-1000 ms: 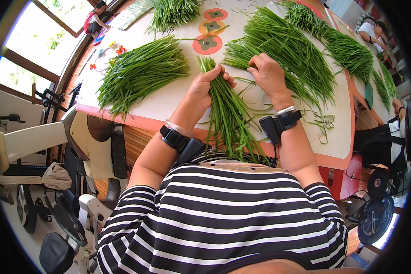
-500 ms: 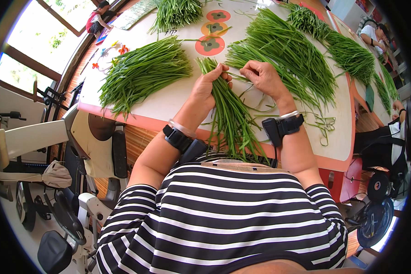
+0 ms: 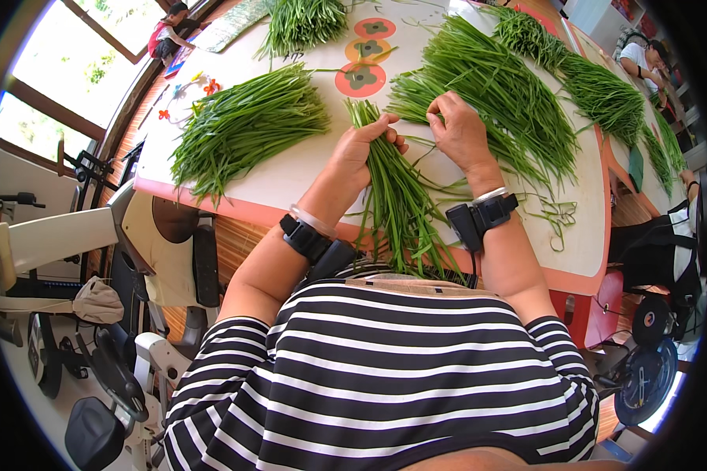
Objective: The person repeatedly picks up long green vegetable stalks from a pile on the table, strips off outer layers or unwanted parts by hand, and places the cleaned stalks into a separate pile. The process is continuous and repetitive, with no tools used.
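My left hand (image 3: 363, 149) is wrapped round a bunch of garlic chives (image 3: 397, 208), whose long leaves hang down toward me over the table's front edge. To its right, my right hand (image 3: 459, 135) is raised with the fingers curled and the fingertips pinched together. Whatever they pinch, if anything, is too small to make out. Beyond that hand spreads a big heap of chives (image 3: 507, 94). Another large pile of chives (image 3: 247, 129) lies to the left of my left hand.
The white table (image 3: 291, 177) has a pink border and round flower prints (image 3: 360, 78). Stray leaves (image 3: 554, 212) lie at its right. A further bundle (image 3: 306, 23) sits at the back. Exercise equipment (image 3: 161, 251) stands on the left. Other people (image 3: 644, 63) are at the far right and far left.
My right hand has shifted slightly right and up, away from the bunch, toward the big heap. My left hand keeps its hold, its fingers moving a little.
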`<state>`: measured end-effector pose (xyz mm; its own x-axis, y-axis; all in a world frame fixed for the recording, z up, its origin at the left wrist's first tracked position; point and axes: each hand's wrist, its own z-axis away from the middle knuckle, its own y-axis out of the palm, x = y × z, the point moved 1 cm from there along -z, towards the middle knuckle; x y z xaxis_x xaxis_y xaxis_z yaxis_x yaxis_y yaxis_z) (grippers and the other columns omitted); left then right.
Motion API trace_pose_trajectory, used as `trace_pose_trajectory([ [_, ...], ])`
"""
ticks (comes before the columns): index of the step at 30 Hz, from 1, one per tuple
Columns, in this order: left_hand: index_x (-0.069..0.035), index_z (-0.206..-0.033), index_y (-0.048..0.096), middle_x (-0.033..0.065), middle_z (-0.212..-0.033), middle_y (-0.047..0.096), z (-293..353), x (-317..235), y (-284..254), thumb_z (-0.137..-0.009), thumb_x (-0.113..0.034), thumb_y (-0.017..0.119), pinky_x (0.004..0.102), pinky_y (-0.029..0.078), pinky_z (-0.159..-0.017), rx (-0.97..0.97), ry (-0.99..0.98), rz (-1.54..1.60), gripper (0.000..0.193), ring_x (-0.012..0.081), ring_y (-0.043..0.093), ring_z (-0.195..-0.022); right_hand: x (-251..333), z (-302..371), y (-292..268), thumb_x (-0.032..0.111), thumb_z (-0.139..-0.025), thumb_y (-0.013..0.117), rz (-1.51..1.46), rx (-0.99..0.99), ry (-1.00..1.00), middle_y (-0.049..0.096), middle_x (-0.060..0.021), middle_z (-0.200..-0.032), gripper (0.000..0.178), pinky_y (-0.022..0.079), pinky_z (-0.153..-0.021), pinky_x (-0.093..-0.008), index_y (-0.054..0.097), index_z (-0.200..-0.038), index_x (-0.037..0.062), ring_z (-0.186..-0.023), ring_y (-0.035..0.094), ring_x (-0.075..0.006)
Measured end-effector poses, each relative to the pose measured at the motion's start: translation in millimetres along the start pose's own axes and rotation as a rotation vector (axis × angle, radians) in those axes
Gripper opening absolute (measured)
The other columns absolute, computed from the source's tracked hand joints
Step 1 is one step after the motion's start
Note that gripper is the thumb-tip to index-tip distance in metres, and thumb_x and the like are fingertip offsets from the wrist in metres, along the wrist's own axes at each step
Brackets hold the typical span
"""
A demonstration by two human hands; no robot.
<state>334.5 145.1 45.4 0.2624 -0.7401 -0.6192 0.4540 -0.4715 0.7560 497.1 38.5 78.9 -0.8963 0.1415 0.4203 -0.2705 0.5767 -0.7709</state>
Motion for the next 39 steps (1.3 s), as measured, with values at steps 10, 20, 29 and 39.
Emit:
trace_pose_trajectory([
  [10, 0.003, -0.112, 0.052, 0.0047, -0.071, 0.055, 3, 0, 5, -0.096, -0.013, 0.059, 0.0368, 0.053, -0.078, -0.049, 0.024, 0.022, 0.024, 0.0222, 0.059, -0.073, -5, 0, 4, 0.012, -0.082, 0.068, 0.019, -0.063, -0.065, 0.061, -0.0080, -0.087, 0.009, 0.048, -0.067, -0.0385, 0.062, -0.087, 0.0068, -0.078, 0.060, -0.0293],
  [20, -0.003, -0.104, 0.059, 0.0051, -0.071, 0.058, -10, -4, 23, -0.094, -0.012, 0.063, 0.0335, 0.053, -0.061, -0.153, 0.003, -0.047, 0.013, 0.0192, 0.062, -0.067, 2, 2, 6, 0.008, -0.083, 0.071, -0.556, 0.023, 0.003, 0.063, -0.0034, -0.072, 0.010, 0.042, -0.055, -0.0264, 0.064, -0.088, 0.0014, -0.058, 0.048, -0.0110],
  [29, -0.004, -0.095, 0.057, 0.0132, -0.097, 0.065, 7, -30, -1, -0.098, -0.021, 0.056, 0.0457, 0.052, -0.095, 0.020, 0.148, 0.049, 0.017, 0.0318, 0.063, -0.107, -9, 3, -2, 0.007, -0.079, 0.068, -0.090, 0.022, -0.096, 0.064, -0.0099, -0.084, 0.011, 0.049, -0.065, -0.0365, 0.065, -0.089, 0.0062, -0.074, 0.063, -0.0283],
  [39, -0.008, -0.095, 0.054, -0.0011, -0.073, 0.046, 27, -42, -4, -0.099, -0.027, 0.055, 0.0306, 0.053, -0.062, 0.243, -0.215, 0.228, 0.020, 0.0123, 0.048, -0.064, -5, 3, 2, 0.014, -0.082, 0.068, 0.122, 0.084, -0.036, 0.059, -0.0079, -0.083, 0.006, 0.050, -0.069, -0.0400, 0.064, -0.086, 0.0102, -0.085, 0.061, -0.0286],
])
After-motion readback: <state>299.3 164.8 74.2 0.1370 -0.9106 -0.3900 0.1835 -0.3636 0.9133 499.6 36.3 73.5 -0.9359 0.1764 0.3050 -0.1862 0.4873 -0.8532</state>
